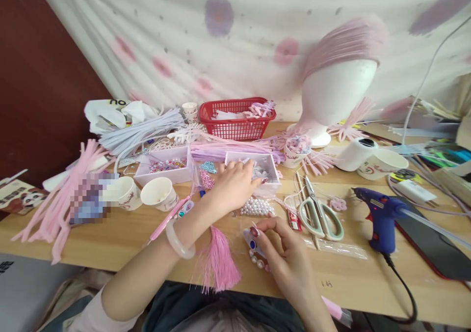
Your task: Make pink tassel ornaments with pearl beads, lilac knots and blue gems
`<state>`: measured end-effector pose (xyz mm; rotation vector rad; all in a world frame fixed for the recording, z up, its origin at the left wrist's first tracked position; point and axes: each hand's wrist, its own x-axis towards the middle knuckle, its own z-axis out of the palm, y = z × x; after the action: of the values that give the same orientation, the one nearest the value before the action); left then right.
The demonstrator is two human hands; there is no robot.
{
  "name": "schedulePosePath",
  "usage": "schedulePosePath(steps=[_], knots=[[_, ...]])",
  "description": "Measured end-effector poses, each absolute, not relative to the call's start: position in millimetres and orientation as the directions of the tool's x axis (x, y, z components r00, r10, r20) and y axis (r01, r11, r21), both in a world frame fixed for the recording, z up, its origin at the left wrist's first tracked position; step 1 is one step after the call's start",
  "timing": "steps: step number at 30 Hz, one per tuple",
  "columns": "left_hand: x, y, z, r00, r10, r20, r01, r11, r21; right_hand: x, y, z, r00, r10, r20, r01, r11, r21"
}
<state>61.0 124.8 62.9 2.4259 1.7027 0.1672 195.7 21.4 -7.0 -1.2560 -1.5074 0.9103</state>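
Observation:
My left hand (pixel 237 187) reaches into a small white box (pixel 270 188) of translucent pieces. Its thumb is apart from the other fingers, whose tips are partly hidden; I see nothing held there. Nearer the table edge, my right hand (pixel 290 251) is closed on a pale ornament (pixel 250 242) with a dark blue gem. White pearl beads (pixel 259 262) hang below the ornament, and its far side is covered by my fingers. A pink tassel (pixel 220 268) lies to the left of the right hand. Rows of pearl beads (pixel 256 207) lie between my hands and the box.
A blue glue gun (pixel 382 219) stands at right beside a dark phone (pixel 434 243). Scissors (pixel 321 214) lie right of my hands. Paper cups (pixel 159 194), a bead box (pixel 165 170) and pink strips (pixel 69 189) are left. Behind stand a red basket (pixel 235 128) and a foam head (pixel 333 94).

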Motion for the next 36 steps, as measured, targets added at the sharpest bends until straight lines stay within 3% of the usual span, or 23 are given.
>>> schedulePosePath(steps=[8, 19, 28, 32, 36], knots=[[65, 141, 68, 0.221, 0.974, -0.057, 0.967, -0.211, 0.139, 194, 17, -13, -0.055, 0.996, 0.068, 0.169, 0.077, -0.983], [60, 165, 67, 0.177, 0.978, -0.106, 0.957, -0.146, 0.253, 190, 18, -18, -0.035, 0.998, 0.050, 0.131, 0.054, -0.990], [79, 174, 70, 0.201, 0.952, -0.232, 0.973, -0.167, 0.159, 191, 20, -21, -0.045, 0.996, 0.075, 0.103, 0.079, -0.992], [75, 177, 71, 0.175, 0.967, -0.186, 0.964, -0.130, 0.233, 189, 20, -22, -0.079, 0.996, 0.034, 0.048, 0.038, -0.998], [59, 167, 72, 0.121, 0.992, -0.023, 0.911, -0.102, 0.399, 191, 18, -21, -0.048, 0.999, 0.009, 0.000, 0.009, -1.000]])
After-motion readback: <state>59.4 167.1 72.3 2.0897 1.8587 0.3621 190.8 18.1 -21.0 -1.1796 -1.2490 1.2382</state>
